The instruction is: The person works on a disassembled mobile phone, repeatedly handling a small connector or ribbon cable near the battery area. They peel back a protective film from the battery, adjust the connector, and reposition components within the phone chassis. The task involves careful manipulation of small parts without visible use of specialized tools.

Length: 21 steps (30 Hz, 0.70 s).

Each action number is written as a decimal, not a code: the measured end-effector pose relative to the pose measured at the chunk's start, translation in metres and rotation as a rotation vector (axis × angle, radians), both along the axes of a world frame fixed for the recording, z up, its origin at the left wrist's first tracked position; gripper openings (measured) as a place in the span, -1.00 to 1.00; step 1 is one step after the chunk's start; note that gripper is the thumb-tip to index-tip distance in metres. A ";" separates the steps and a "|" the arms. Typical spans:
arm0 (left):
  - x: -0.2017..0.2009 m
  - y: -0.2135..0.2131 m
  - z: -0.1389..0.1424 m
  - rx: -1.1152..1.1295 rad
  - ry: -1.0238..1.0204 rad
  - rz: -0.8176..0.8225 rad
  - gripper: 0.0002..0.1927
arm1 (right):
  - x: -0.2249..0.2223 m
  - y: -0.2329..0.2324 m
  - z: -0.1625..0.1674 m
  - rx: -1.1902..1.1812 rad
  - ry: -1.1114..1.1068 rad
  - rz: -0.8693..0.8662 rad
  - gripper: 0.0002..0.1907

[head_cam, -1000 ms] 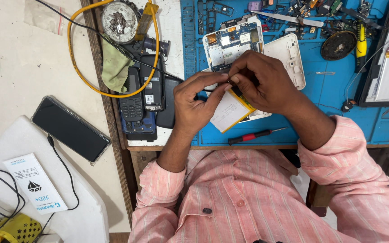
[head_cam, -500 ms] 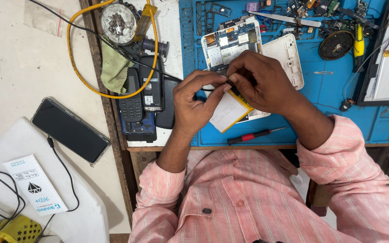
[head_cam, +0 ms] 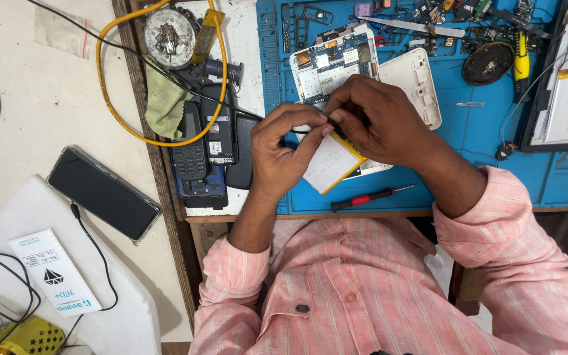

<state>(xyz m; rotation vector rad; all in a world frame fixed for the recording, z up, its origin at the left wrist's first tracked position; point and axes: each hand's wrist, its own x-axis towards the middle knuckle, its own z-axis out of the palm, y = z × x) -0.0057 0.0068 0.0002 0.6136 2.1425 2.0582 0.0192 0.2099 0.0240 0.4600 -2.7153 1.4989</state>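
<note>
A blue work mat covers most of the bench, and the person in a pink striped shirt leans over its near edge. To the left of the bench, a dark smartphone lies face up on a pale surface with a cable plugged into its lower end. A loop of yellow cable rings the clutter at the bench's left end, where a green cloth and two dark keypad phones lie side by side.

On the mat, an opened phone shows its circuit board, and a white back cover lies just to its right. The right hand sits directly below that board, fingers bunched together and pinching something small at their tips; what it is cannot be told. The left hand meets it from the left, thumb and forefinger pressed toward the same spot, so the fingertips of both hands touch. Beneath the two hands, partly hidden by them, lies a flat white battery with a yellow edge, its lower corner poking out toward the person. A red-handled screwdriver rests just below the battery, near the mat's front edge and apart from both hands.
</note>
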 end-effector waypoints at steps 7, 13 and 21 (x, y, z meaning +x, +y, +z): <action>-0.002 -0.003 0.006 0.000 -0.022 -0.059 -0.87 | -0.001 0.001 0.002 -0.037 -0.041 0.019 -0.89; -0.003 -0.005 0.007 -0.004 -0.026 -0.060 -0.86 | -0.004 0.005 0.006 0.020 -0.009 0.021 -0.85; -0.007 -0.003 0.018 -0.109 0.050 -0.019 -0.85 | -0.012 0.009 0.011 0.207 0.142 0.017 -0.83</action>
